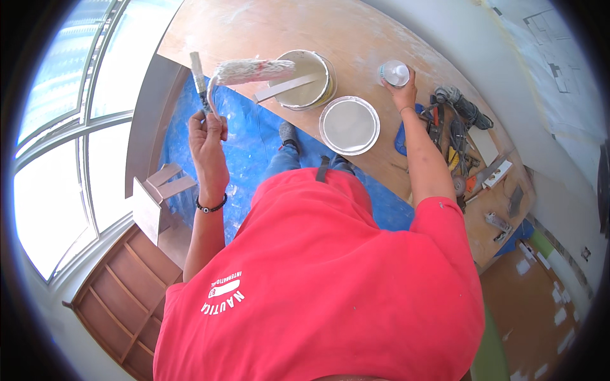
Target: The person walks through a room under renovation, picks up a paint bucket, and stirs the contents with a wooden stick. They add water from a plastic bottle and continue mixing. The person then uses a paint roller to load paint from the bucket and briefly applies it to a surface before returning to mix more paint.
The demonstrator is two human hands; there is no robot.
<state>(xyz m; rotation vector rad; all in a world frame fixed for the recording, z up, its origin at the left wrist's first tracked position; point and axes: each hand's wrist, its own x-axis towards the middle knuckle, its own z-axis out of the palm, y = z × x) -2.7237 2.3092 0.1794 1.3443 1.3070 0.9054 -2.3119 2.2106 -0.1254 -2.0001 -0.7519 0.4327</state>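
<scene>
My left hand [208, 143] is closed round the handles of a paint roller [254, 71] and a paintbrush [197, 70], held up near the table's left edge. The roller's sleeve is pale and paint-coated; its end overlaps an open paint bucket [331, 89] in the view. A flat pale stick [289, 87] lies across that bucket's rim. Just beside it sits a round, white-rimmed tub or lid [349, 127] with a pale grey surface. My right hand [405, 94] grips a clear plastic bottle [394, 74] over the right part of the table, its fingers partly hidden.
The wooden table [356, 32] carries a power tool [464, 106] and several hand tools along its right edge. Blue sheeting [248, 136] covers the floor by my feet. Windows [63, 127] and a wooden panel with slats [127, 286] stand at the left.
</scene>
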